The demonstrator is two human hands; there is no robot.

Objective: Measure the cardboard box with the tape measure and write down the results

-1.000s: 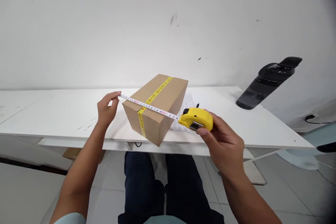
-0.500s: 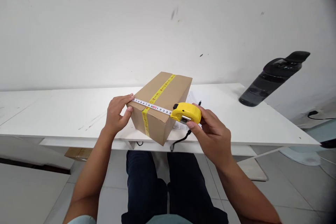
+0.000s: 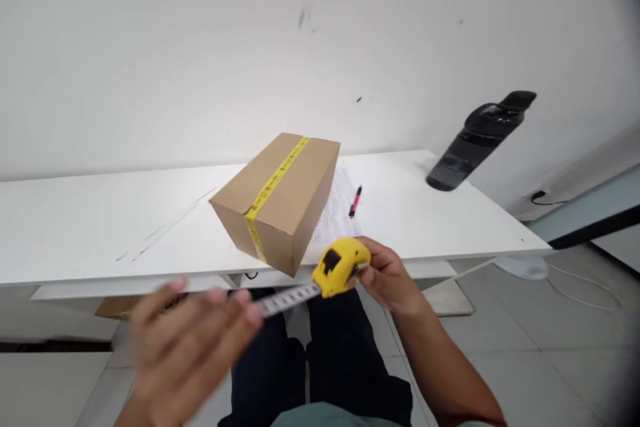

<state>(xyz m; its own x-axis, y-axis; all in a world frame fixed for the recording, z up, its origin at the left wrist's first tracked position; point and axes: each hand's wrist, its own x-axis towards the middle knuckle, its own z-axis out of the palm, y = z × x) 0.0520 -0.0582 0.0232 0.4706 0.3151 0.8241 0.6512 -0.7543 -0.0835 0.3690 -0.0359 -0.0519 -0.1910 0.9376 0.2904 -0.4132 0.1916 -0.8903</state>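
My right hand is closed around a yellow tape measure, held in front of the desk's front edge above my lap. A short length of its white blade sticks out to the left. At the blade's end is my left hand, blurred by motion, its fingers stretched out and apart. Whether a fingertip touches the blade I cannot tell. Beyond both hands a closed cardboard box with yellow printed tape sits at an angle on the desk, one corner at the front edge. Neither hand touches it.
On the white desk, a written sheet of paper lies partly behind the box, with a red and black pen on it. A dark bottle stands at the right. Another cardboard box is below the desk.
My left hand has left the box's edge and moved down toward me. The tape measure has come off the box top in my right hand, with less blade showing. The view has shifted right.
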